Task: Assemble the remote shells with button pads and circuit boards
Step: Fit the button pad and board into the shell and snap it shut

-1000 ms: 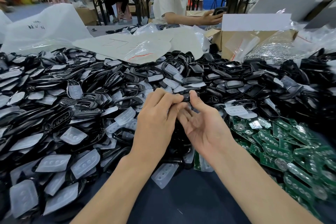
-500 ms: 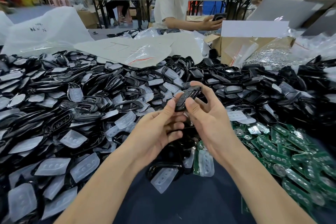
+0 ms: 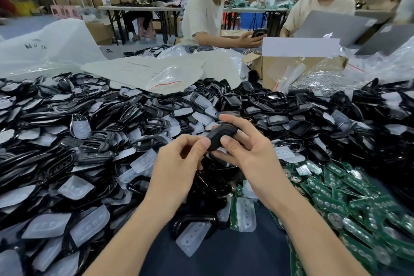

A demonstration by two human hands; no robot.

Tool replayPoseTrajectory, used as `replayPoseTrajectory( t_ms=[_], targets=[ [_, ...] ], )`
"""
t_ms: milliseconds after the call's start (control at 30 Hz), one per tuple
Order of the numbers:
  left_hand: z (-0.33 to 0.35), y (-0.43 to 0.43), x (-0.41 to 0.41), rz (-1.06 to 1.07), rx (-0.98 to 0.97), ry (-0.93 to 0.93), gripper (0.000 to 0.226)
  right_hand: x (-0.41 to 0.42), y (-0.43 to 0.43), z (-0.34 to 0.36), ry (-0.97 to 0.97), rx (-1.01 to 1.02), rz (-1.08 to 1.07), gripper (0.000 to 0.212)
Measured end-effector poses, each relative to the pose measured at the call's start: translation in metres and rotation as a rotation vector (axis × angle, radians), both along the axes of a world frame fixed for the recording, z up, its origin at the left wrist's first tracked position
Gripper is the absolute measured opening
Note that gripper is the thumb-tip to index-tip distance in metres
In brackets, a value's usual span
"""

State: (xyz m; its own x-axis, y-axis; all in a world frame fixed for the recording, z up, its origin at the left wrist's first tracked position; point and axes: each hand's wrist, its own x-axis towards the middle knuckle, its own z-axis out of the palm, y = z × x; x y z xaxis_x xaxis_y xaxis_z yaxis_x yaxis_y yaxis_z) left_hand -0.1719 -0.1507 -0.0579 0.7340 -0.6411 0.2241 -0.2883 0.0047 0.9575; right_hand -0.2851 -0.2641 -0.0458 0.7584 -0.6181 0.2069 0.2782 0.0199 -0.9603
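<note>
A black remote shell [image 3: 220, 135] is held above the pile between both hands. My right hand [image 3: 251, 152] grips it with thumb on top and fingers curled round its far side. My left hand [image 3: 181, 163] pinches its near end between thumb and forefinger. Under the hands lies a big heap of black shells [image 3: 89, 132] mixed with translucent white button pads [image 3: 88, 226]. Green circuit boards [image 3: 349, 197] are heaped at the lower right. Whatever is inside the held shell is hidden.
A dark blue table top [image 3: 224, 257] shows between my forearms. A cardboard box [image 3: 298, 67] and plastic bags [image 3: 49, 49] stand behind the heap. Two people sit across the table; one holds a black remote.
Both hands drew the shell up off the heap and nearer to me. My left hand's grip shifted to a pinch on the shell's near end.
</note>
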Motion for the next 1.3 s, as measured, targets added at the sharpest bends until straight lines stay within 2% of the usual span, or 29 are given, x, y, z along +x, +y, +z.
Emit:
replayPoseTrajectory(
  t_ms=[67, 133, 233, 333, 500, 667, 1000, 1200, 1300],
  targets=[
    [-0.001, 0.000, -0.005, 0.048, -0.003, -0.132, 0.008, 0.003, 0.004, 0.000, -0.044, 0.119, -0.001, 0.025],
    [-0.002, -0.001, -0.008, 0.096, -0.006, -0.301, 0.003, 0.007, 0.008, 0.000, -0.085, 0.239, -0.009, 0.026],
    [-0.005, 0.000, -0.010, 0.125, -0.026, -0.501, 0.026, 0.009, 0.011, -0.001, -0.095, 0.279, -0.044, 0.029],
    [-0.006, 0.000, -0.011, 0.148, -0.036, -0.597, 0.034, 0.010, 0.011, -0.002, -0.103, 0.289, -0.044, 0.025],
    [-0.007, 0.000, -0.012, 0.137, -0.048, -0.586, 0.035, 0.010, 0.010, -0.002, -0.109, 0.302, -0.038, 0.032],
    [-0.007, 0.000, -0.012, 0.094, -0.084, -0.553, 0.026, 0.008, 0.009, 0.000, -0.130, 0.375, 0.033, 0.044],
    [-0.006, 0.001, -0.018, 0.090, -0.068, -0.636, 0.031, 0.007, 0.007, 0.001, -0.161, 0.431, 0.116, 0.062],
    [-0.006, 0.002, -0.018, 0.112, -0.085, -0.646, 0.029, 0.007, 0.007, 0.001, -0.162, 0.417, 0.092, 0.053],
    [-0.003, 0.002, -0.015, 0.135, -0.078, -0.592, 0.024, 0.009, 0.007, 0.001, -0.153, 0.401, 0.093, 0.047]
  ],
)
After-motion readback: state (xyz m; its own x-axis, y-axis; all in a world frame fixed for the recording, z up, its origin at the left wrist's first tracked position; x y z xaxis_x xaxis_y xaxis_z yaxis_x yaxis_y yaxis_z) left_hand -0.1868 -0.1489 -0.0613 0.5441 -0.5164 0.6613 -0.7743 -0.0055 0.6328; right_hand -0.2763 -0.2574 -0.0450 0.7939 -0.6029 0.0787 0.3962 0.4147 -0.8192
